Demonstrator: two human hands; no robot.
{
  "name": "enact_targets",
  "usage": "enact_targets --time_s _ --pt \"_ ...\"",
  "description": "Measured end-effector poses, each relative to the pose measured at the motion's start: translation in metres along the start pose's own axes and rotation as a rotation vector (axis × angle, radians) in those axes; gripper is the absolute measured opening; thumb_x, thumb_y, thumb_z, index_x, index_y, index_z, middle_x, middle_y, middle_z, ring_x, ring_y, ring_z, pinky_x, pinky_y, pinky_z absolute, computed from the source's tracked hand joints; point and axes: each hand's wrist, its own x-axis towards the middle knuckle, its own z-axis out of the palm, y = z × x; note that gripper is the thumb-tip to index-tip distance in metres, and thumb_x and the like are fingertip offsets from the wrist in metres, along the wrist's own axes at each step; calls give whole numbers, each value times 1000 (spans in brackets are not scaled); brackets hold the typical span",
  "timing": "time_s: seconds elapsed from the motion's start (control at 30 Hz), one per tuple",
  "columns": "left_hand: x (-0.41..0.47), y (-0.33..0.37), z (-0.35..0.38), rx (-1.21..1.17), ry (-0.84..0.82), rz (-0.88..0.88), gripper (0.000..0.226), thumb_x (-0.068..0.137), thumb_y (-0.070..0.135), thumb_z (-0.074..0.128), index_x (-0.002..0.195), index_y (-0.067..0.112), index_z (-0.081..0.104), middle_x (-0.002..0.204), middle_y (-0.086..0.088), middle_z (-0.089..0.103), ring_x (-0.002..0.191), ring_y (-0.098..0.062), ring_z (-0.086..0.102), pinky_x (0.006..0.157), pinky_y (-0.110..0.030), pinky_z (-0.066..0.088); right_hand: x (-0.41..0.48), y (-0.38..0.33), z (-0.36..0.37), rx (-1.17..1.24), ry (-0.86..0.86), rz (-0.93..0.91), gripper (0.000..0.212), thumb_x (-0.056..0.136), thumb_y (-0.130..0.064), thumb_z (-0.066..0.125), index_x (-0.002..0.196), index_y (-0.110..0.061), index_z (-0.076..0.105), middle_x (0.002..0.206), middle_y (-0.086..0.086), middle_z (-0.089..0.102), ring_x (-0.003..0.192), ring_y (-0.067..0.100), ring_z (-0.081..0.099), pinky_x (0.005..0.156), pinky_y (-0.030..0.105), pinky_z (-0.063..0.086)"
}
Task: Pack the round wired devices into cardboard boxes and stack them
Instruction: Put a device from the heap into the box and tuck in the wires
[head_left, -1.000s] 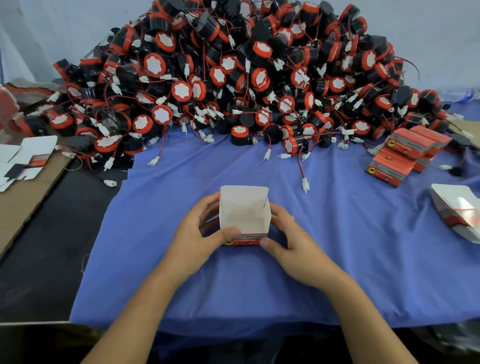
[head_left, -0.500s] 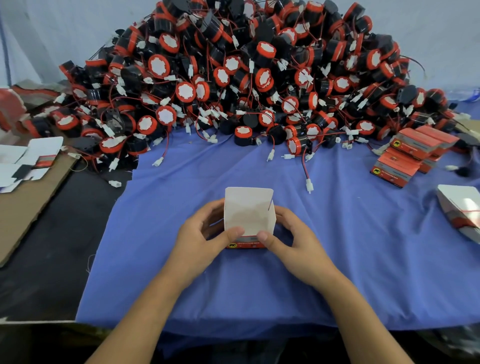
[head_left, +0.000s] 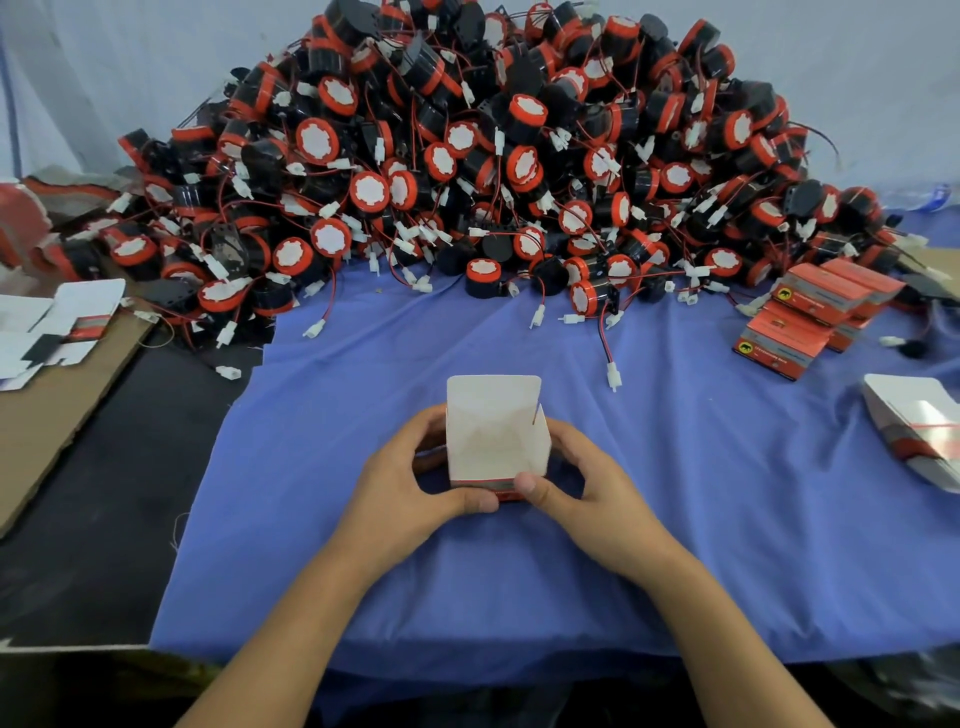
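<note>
A small cardboard box (head_left: 493, 436), white inside with a red outer face, stands open-topped on the blue cloth (head_left: 675, 467) with its lid flap raised at the back. My left hand (head_left: 410, 483) grips its left side, thumb on the front lower edge. My right hand (head_left: 587, 483) grips its right side, thumb pressing the front. A thin red wire shows at the box's right inner edge; what lies inside is hidden. Behind it rises a large heap of round black-and-red wired devices (head_left: 493, 171) with white connectors.
Closed red boxes (head_left: 810, 317) are stacked at the right. A bundle of flat box blanks (head_left: 919, 426) lies at the far right. More flat blanks (head_left: 57, 327) rest on brown cardboard at the left. Loose connectors trail from the heap onto the cloth.
Both hands stay on the box. My thumbs have slid lower on its front, and the box now stands more upright with its inside showing.
</note>
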Motion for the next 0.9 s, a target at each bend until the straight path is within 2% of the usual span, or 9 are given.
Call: enact_targets --time_s 0.1,0.17,0.23,0.3,0.43,0.57,0.7,0.8,0.9 --pt "-1 2 -3 -131 -5 -95 104 53 37 97 147 35 52 137 16 65 125 -2 62 104 -25 52 -2 4 -10 137 -92 -35 77 83 -36 81 149 -42 42 147 -25 54 140 -3 45 107 13 40" --pt "-1 7 -6 -312 74 -149 104 53 55 94 144 26 54 135 12 68 127 -5 62 109 -29 49 -4 5 -13 245 -50 -6 78 82 -49 74 150 -42 37 150 -34 46 144 -7 38 107 7 35" --pt "2 11 -7 -521 181 -186 90 69 77 75 137 20 59 133 6 70 127 -7 62 111 -31 46 -1 5 -15 341 46 22 71 88 -71 59 149 -38 42 148 -30 50 143 -4 41 111 13 37" --pt "12 17 -8 -673 257 -218 63 90 62 53 132 16 62 132 2 71 125 -8 64 111 -33 45 12 1 -19 467 117 83 74 91 -80 44 147 -34 49 146 -21 57 139 -2 48 115 27 37" --pt "58 30 -6 -608 250 -201 29 107 27 50 132 21 64 130 4 71 122 -7 65 103 -25 53 73 -11 -30 628 195 186 60 100 -59 45 146 -21 53 144 -8 62 130 2 59 111 28 44" --pt "128 35 2 -379 232 -190 42 104 12 58 146 16 53 146 2 59 133 -9 56 112 -29 45 146 -13 -15 450 227 247 43 108 -28 51 149 -15 50 148 5 57 139 22 52 117 40 42" --pt "194 18 8 -140 177 -187 56 103 1 53 157 7 36 162 -6 40 149 -17 38 112 -25 37 211 0 -4 215 136 172 57 106 -2 45 160 -17 32 163 1 38 147 16 40 116 32 39" --pt "234 4 8 -67 163 -205 64 102 1 52 161 9 29 166 -6 32 152 -19 31 121 -32 31 253 2 -6 164 178 168 74 97 13 41 162 -17 25 162 5 39 146 17 41 105 24 41" --pt "269 -9 11 -13 128 -203 72 99 2 57 162 16 24 165 -5 33 151 -19 33 114 -28 33 277 9 -8 47 261 160 84 93 8 49 164 -25 19 153 4 51 137 24 53 103 34 49"
